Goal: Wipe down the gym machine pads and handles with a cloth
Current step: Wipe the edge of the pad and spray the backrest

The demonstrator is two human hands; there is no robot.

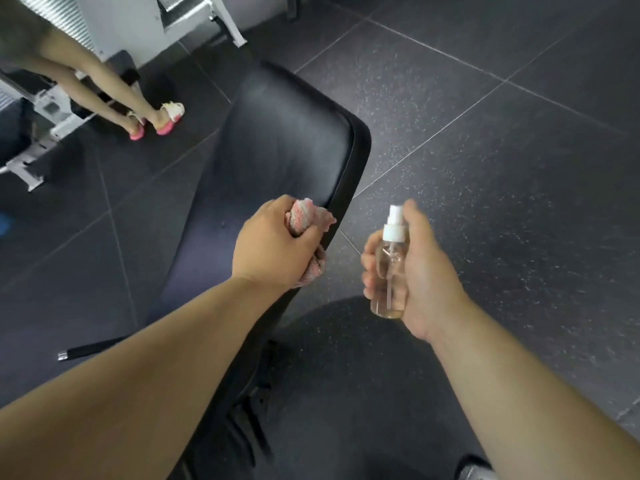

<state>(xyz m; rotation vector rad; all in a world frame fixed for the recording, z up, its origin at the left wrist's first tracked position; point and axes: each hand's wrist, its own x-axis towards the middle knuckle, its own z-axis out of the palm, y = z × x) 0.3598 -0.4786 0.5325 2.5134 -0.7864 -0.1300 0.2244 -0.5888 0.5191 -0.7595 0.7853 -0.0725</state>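
Note:
A long black bench pad (277,140) runs from the centre toward the lower left. My left hand (273,244) grips a bunched pink and white cloth (304,216) and holds it against the pad's right edge. To the right of the pad, above the floor, my right hand (420,268) holds a small clear spray bottle (389,271) with a white nozzle, upright, its nozzle facing left toward the pad.
Dark speckled floor tiles (485,150) spread to the right. A black bar with a metal tip (90,349) lies at lower left. Another person's legs in pink slippers (152,119) stand at upper left beside white machine frames (45,123).

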